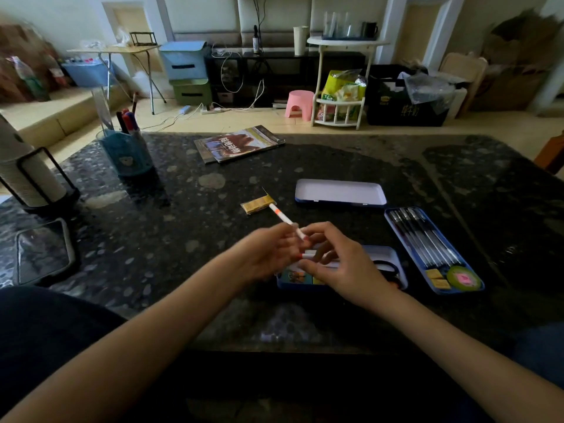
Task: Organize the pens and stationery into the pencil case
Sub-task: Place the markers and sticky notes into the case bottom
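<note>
Left hand [268,254] fingers [288,232] pinch a slim white pen [285,220] with an orange band, barrel slanting up and away to the left. Right hand [341,264] fingers [317,232] curl round the pen's near end; a short white piece with a red tip [308,255] sits between the two hands, which hand holds it cannot be told. Both hands hover over an open blue pencil case [393,257], rounded metal-looking tray, pale inside, printed picture on its near left wall, something dark and looped lying in its right part. Just right of it, angled, a second blue tray [393,227] packed with dark pens [424,239] side by side, yellow eraser blocks [438,277] and a round green tape roll [462,279] at its near end. Beyond the hands a flat white-lined lid [340,192] lies open-side up, apart from both trays. A small yellow wrapped packet [258,204] lies beside the pen's far tip. Tabletop [183,209] is glossy black speckled stone; open room left of the hands and along the near edge. Far left: blue mesh pen cup [128,155] with markers, paper roll on a black stand [27,175], phone [42,251] flat near the left edge. A magazine [239,143] lies close to the far edge.
</note>
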A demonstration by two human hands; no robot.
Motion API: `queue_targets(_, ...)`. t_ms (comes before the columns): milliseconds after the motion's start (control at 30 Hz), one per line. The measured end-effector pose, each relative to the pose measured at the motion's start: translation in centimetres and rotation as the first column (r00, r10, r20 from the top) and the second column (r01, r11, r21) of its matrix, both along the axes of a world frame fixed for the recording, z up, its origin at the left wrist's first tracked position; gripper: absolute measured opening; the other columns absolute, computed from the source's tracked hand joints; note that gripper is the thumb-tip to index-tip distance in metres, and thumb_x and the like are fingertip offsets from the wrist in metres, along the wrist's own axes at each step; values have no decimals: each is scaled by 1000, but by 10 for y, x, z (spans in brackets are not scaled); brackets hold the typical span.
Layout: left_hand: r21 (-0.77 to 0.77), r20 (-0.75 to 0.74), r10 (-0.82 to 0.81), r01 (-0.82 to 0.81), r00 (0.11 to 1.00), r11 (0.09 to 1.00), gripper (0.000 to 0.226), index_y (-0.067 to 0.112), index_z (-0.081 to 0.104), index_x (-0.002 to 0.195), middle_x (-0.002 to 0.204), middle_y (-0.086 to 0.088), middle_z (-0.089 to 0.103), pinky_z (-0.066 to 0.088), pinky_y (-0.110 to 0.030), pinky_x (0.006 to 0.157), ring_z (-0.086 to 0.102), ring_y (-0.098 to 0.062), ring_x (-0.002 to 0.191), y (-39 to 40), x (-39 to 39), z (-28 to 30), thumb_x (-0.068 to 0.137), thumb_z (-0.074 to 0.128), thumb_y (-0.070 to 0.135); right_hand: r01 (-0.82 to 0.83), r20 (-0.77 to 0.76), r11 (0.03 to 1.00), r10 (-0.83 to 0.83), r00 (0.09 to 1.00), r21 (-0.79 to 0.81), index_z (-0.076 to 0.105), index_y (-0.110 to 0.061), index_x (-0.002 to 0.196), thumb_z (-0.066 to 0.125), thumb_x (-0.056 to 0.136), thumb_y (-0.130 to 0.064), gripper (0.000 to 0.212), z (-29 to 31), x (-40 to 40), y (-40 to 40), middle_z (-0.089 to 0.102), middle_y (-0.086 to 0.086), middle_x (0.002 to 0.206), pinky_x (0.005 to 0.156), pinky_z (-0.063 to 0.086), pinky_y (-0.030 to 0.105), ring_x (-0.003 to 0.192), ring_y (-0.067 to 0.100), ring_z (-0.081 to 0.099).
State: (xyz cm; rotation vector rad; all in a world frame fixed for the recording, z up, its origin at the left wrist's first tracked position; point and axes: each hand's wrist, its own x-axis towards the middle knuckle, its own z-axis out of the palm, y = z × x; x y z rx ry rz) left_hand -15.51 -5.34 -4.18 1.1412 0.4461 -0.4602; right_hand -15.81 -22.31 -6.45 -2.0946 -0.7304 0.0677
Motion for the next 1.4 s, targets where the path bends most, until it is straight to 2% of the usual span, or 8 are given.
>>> queue_targets(133, 17, 9, -95, 95, 995, 995, 16, 12, 64, 91, 70, -1, 71, 54, -21, 51, 68, -11, 62, -16, -8, -7, 90, 55, 25, 72, 87, 993, -80, 993, 98, 55, -27, 103, 65, 89, -25, 18, 2, -3, -3, 60, -5, 82, 68, 51, 19, 77, 5, 61)
queue_targets(300, 148, 165, -136, 112, 977, 983, 21, 10, 61, 107, 95, -11, 73, 60, -31, 70, 72, -22, 87, -10, -4, 3, 90, 58, 21, 147, -29, 972, -144, 989, 182, 58, -15, 95, 59, 93, -14, 2, 9, 10, -13, 69, 1, 82, 68, 57, 25, 76, 7, 68)
queue_targets(467, 381, 395, -33, -131, 918, 915, 15, 9, 58, 102, 95, -11, 70, 60, -28, 66, 72, -18, 80, 14, 6, 11, 88, 60, 9, 255, -209, 924, -199, 958, 286, 57, -9, 95, 56, 94, -10, 2, 21, 24, -26, 69, 6, 79, 64, 57, 23, 71, 13, 69)
queue_targets(667, 550, 384, -176, -71, 906, 832, 24, 10, 63, 107, 94, -8, 70, 57, -20, 65, 71, -9, 76, 19, 7, 3, 83, 65, 8, 309, -332, 929, -232, 914, 204, 57, -5, 98, 50, 97, -11, 9, 25, 35, -37, 67, 6, 75, 62, 58, 24, 69, 16, 66)
queue_targets(833, 863, 345, -486, -67, 803, 502, 12, 21, 70, 91, 83, 10, 68, 51, -10, 64, 65, 2, 75, 18, 4, 2, 79, 72, 18, 272, -290, 961, -273, 917, -47, 61, -13, 92, 62, 91, -13, 2, 21, 40, -46, 70, 1, 81, 61, 56, 20, 70, 9, 67)
queue_targets(1000, 979, 168, -662, -47, 730, 196, 10, 31, 68, 87, 89, 13, 64, 54, -22, 73, 60, -1, 83, 14, 4, -7, 79, 72, 29, 200, -98, 920, -246, 964, -338, 62, -24, 79, 73, 82, -21, 12, 16, 37, -47, 65, -8, 81, 62, 47, 15, 75, 3, 61)
queue_targets(1267, 996, 28, -741, -85, 671, -39, 17, 29, 70, 100, 102, 10, 62, 49, -28, 86, 49, -5, 96, 8, 4, -18, 83, 66, 29, 180, -24, 864, -216, 976, -471, 60, -29, 73, 71, 82, -22, 16, 7, 31, -40, 61, -9, 80, 75, 53, 32, 78, 6, 59)
queue_targets(1400, 981, 55, -755, -178, 653, -82, 17, 30, 65, 102, 99, 10, 63, 43, -27, 83, 50, -9, 98, 6, 2, -19, 85, 63, 30, 187, -10, 850, -220, 975, -492, 57, -31, 73, 69, 84, -24, 17, 4, 30, -34, 61, -10, 83, 81, 54, 39, 82, 8, 59)
